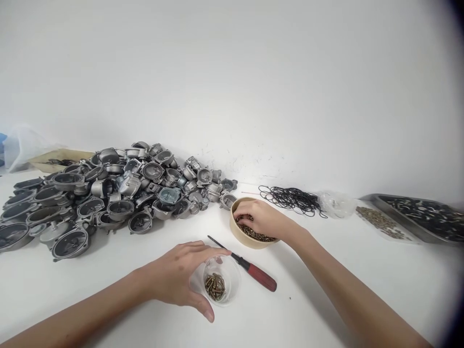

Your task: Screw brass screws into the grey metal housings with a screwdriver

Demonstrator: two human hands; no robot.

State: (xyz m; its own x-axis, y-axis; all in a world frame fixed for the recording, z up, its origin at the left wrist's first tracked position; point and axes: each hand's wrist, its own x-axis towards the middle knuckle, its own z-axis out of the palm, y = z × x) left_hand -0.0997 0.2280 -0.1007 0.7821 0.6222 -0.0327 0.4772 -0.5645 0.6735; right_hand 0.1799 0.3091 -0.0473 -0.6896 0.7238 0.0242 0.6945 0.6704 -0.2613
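Observation:
My left hand (181, 275) curves loosely around the left side of a clear plastic cup (232, 280), its index finger along the rim and its thumb stretched out low. Several brass-coloured screws (214, 287) lie at the bottom of that cup. Inside a round tan bowl (237, 235), my right hand (255, 216) reaches with bent fingers into a heap of similar screws (259, 235); its fingertips are partly hidden. A screwdriver (261, 276) with a red and black handle lies between the cup and the bowl, its shaft pointing to the far left.
A large pile of grey metal housings (119, 208) covers the left. Behind it stands a tan tray (54, 157). Black rubber rings (292, 199), a clear plastic bag (337, 204), small brownish parts (380, 222) and a metal tray (398, 212) of dark parts lie along the wall at right.

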